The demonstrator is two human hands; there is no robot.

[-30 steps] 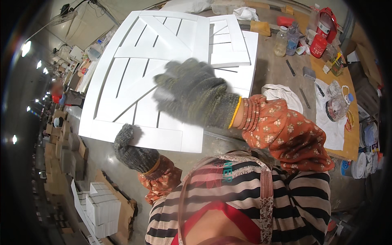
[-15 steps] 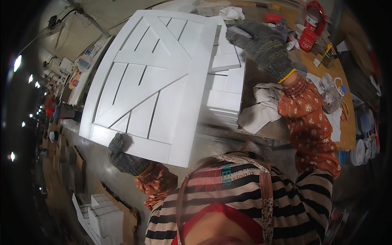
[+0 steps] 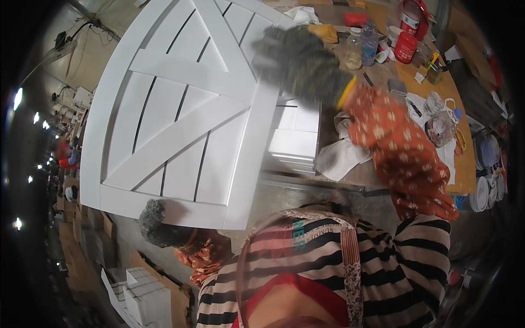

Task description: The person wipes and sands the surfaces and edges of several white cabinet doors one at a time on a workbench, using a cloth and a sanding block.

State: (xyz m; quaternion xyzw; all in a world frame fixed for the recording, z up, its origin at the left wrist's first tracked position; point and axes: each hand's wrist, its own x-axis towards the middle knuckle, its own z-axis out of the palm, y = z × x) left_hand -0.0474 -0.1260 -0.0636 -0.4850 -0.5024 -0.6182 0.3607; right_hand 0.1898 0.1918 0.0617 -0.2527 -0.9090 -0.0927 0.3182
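A large white door-like panel, with slats, dark grooves and diagonal braces, stands tilted in front of me. My left hand, in a dark grey knit glove, is closed around its lower edge. My right hand, in a green-grey glove with a yellow cuff, is over the panel's right upper side. Motion smears its fingers, and whether anything is under them is hidden. More white panels lie stacked behind the right edge, on the worktable.
On the wooden worktable at right are a white cloth, a clear bottle, a glass jar, a red container and a grey block. White boxed pieces and cardboard stand low at left.
My right hand has swung left from beside the panel onto its upper right side. The panel has shifted left and looks larger and nearer. My left hand stays on its lower edge.
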